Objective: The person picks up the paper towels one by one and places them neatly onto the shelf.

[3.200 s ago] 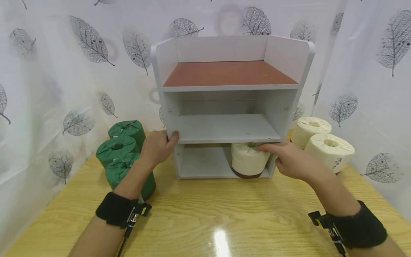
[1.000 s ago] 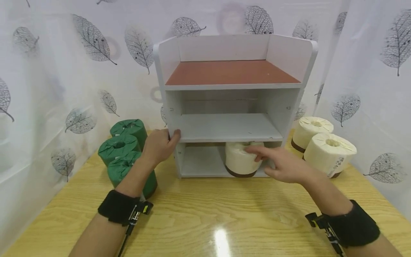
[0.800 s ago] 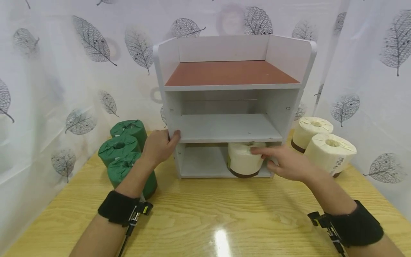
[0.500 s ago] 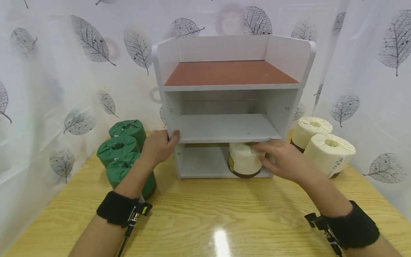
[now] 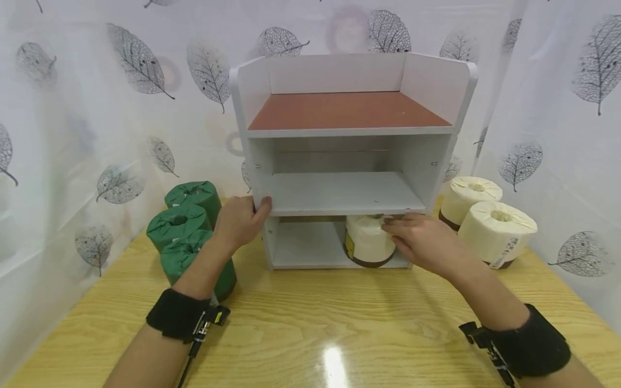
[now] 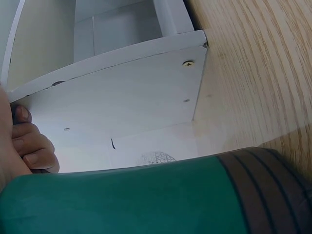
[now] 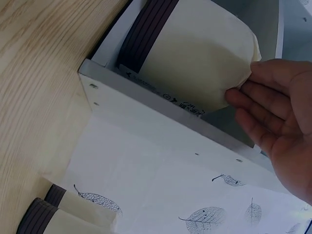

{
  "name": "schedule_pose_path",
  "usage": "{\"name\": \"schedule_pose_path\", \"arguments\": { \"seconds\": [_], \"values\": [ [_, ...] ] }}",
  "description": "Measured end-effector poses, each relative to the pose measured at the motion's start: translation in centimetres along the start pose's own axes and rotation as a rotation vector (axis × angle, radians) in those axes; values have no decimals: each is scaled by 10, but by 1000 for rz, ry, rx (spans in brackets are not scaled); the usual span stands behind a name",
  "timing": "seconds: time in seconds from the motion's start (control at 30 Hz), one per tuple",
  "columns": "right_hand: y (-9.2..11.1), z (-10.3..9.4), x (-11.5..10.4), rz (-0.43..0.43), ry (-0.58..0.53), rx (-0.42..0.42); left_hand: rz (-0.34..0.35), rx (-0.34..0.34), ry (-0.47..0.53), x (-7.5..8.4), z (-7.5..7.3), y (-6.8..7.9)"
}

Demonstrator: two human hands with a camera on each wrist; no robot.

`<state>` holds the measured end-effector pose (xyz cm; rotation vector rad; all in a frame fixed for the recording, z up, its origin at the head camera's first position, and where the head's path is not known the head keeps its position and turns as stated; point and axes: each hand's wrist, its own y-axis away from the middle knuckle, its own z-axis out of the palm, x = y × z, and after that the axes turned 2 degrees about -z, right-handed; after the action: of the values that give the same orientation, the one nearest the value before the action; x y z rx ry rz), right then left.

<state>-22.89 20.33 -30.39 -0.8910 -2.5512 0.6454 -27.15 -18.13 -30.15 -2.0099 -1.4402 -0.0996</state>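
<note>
A white cabinet (image 5: 350, 213) stands on the table, and my left hand (image 5: 237, 222) grips its left side panel, thumb on the front edge and fingers curled round the outer face. In the lower compartment, towards the right, sits an upright toilet roll (image 5: 370, 242) wrapped in cream paper with a brown base band. The fingers of my right hand (image 5: 429, 240) lie fairly straight and touch the roll's upper right edge, just under the middle shelf; the right wrist view shows the fingertips at the wrapper's top rim (image 7: 254, 61). Part of the roll's top is hidden by the hand.
Several green-wrapped rolls (image 5: 177, 223) stand left of the cabinet, one close under my left forearm. Two cream rolls (image 5: 497, 229) stand to its right, behind my right hand. A leaf-patterned curtain (image 5: 145, 134) hangs behind the wooden table (image 5: 291, 323).
The cream roll has shifted slightly within the compartment and turned, so a yellow label shows on its left side. My right hand has gone from a pointing index finger to several fingers together.
</note>
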Motion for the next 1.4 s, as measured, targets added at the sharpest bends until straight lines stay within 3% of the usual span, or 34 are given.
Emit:
{"name": "schedule_pose_path", "arguments": {
  "seconds": [0.37,0.63,0.97,1.2,1.4],
  "values": [
    [1,5,4,46,70,0,-6,11,0,-3,1,2],
    [3,9,3,-22,94,158,13,21,1,-1,0,1],
    [2,15,5,-53,157,244,4,18,-3,-1,1,1],
    [3,12,7,-22,155,230,-6,5,-5,-1,0,1],
    [4,14,9,-71,124,209,-4,6,6,0,0,1]
  ]
}}
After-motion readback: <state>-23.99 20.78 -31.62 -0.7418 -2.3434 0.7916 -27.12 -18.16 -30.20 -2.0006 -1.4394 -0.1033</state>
